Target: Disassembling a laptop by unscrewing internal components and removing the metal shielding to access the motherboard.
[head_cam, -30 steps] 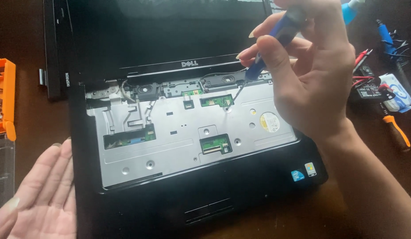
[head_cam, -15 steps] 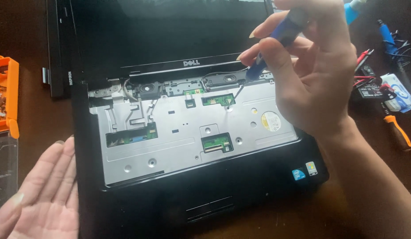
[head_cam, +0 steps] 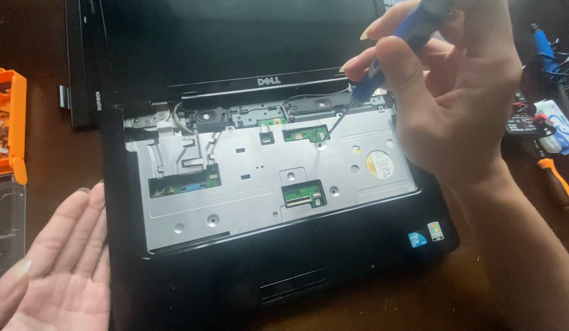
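While the left hand (head_cam: 54, 270) is lying open, palm up, beside the laptop (head_cam: 266, 184), right hand (head_cam: 447, 92) is pinching a blue screwdriver (head_cam: 382, 61), tip touching the metal plate (head_cam: 254, 184) near a small green board (head_cam: 306, 133), orange tray (head_cam: 11, 125) far left.

Dim room — soft glare, slight blur

Laptop (head_cam: 192, 276) casing: black plastic, glossy, faint reflections along palm rest at 6 o'clock. Exposed inner plate (head_cam: 260, 196): bare silver metal, matt, smooth, stamped ridges and screw holes. Small circuit boards (head_cam: 304, 194): green, semi-gloss. Screen (head_cam: 235, 43) at 12 o'clock: dark, glossy. Screwdriver (head_cam: 382, 61) at 1 o'clock: blue plastic handle, thin steel shaft, dull shine. Tabletop (head_cam: 45, 141): dark brown wood, satin sheen. Parts tray (head_cam: 15, 122) at 9 o'clock: orange plastic, clear plastic lid.
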